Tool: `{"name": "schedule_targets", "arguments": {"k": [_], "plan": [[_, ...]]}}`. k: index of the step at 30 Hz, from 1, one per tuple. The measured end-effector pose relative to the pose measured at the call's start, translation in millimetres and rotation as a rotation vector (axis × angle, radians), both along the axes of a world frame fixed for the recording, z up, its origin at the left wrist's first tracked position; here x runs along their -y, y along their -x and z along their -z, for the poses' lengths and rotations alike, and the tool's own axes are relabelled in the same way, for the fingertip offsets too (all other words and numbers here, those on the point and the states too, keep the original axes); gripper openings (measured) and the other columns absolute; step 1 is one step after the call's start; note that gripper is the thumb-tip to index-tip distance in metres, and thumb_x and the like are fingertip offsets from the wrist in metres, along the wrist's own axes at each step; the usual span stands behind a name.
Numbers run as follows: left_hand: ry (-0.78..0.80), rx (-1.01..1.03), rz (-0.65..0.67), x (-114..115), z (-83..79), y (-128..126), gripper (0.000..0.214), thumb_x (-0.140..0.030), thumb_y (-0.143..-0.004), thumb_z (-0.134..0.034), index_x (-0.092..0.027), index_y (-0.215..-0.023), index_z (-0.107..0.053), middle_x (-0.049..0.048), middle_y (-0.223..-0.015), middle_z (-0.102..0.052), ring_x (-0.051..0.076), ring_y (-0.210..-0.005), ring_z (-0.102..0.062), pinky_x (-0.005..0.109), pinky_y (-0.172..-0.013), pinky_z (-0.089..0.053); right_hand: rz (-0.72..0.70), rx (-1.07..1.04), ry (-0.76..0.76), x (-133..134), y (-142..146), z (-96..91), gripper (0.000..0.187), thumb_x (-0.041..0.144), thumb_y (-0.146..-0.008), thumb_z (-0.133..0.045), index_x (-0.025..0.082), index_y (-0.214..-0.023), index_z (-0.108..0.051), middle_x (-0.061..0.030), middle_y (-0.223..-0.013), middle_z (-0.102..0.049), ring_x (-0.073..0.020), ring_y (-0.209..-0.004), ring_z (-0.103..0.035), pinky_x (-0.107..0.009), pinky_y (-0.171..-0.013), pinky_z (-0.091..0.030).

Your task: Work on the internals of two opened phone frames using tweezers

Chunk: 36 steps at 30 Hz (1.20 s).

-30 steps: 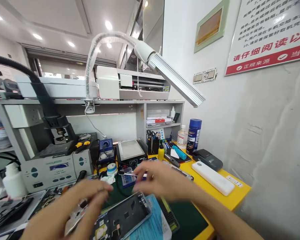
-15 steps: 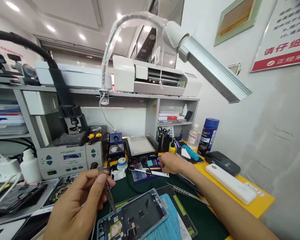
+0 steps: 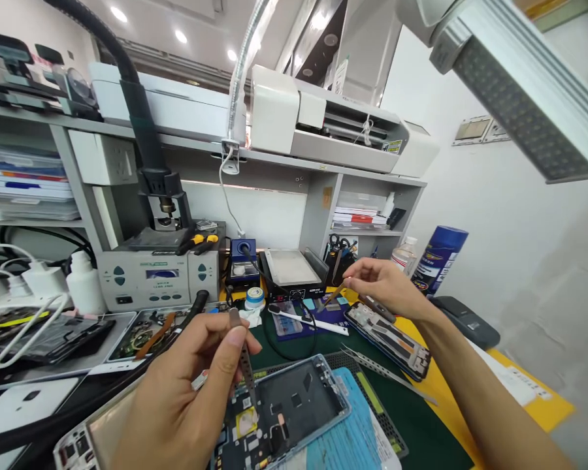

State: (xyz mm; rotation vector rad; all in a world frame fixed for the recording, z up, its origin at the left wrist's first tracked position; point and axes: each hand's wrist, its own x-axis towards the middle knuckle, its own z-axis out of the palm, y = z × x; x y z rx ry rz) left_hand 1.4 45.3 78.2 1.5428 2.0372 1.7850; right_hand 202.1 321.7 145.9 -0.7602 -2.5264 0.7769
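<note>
Pinched in the left hand [image 3: 191, 385], grey tweezers [image 3: 245, 367] point down over the open phone [image 3: 306, 395]; whether their tips touch it cannot be told. Beyond the open phone and to its right, the right hand [image 3: 385, 286] pinches a thin amber stick [image 3: 334, 295]. A blue sheet [image 3: 343, 434] lies under the open phone, a white brush [image 3: 316, 322] beyond it, another phone [image 3: 389, 341] and spare tweezers [image 3: 388, 374] to its right.
</note>
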Motion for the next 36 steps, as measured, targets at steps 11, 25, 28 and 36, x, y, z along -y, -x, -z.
{"name": "schedule_targets", "arguments": {"k": [11,25,28,36], "plan": [[-0.057,-0.138,-0.028,1,6.3,-11,0.012,-0.036,-0.112,-0.053,-0.034,-0.109,-0.065,-0.0118,-0.089,-0.075,0.004,-0.061,-0.065,0.008,-0.060,-0.053,-0.114,0.071,0.090,46,6,10.4,0.020,0.037,-0.098,-0.073,0.018,-0.093,-0.073,0.0057,-0.070,-0.056,-0.0123,-0.063,-0.050,-0.027,-0.060,-0.039],[0.174,-0.183,0.184,4,-8.5,-8,0.018,-0.032,-0.109,-0.054,-0.029,-0.095,-0.065,-0.0076,-0.079,-0.068,0.008,-0.065,-0.064,0.020,-0.054,-0.047,-0.135,0.296,0.068,51,7,31.0,0.043,0.044,-0.097,-0.074,0.023,-0.064,-0.057,0.0044,-0.060,-0.045,-0.0137,-0.052,-0.029,-0.033,-0.053,-0.024],[0.287,-0.183,0.231,4,-5.5,-5,0.017,-0.036,-0.107,-0.056,-0.029,-0.096,-0.067,-0.0072,-0.080,-0.070,0.010,-0.066,-0.064,0.022,-0.052,-0.045,-0.100,0.160,0.164,58,5,26.4,0.043,0.051,-0.099,-0.073,0.021,-0.070,-0.063,-0.0010,-0.070,-0.060,-0.0154,-0.056,-0.047,-0.032,-0.054,-0.035],[0.255,-0.105,0.189,12,-6.9,3,0.016,-0.038,-0.108,-0.058,-0.029,-0.099,-0.067,-0.0082,-0.084,-0.073,0.009,-0.073,-0.068,0.023,-0.064,-0.050,-0.308,0.068,0.788,109,5,47.2,0.046,0.061,-0.094,-0.079,0.024,-0.089,-0.052,0.0070,-0.063,-0.063,-0.0092,-0.048,-0.056,-0.018,-0.044,-0.043]]}}
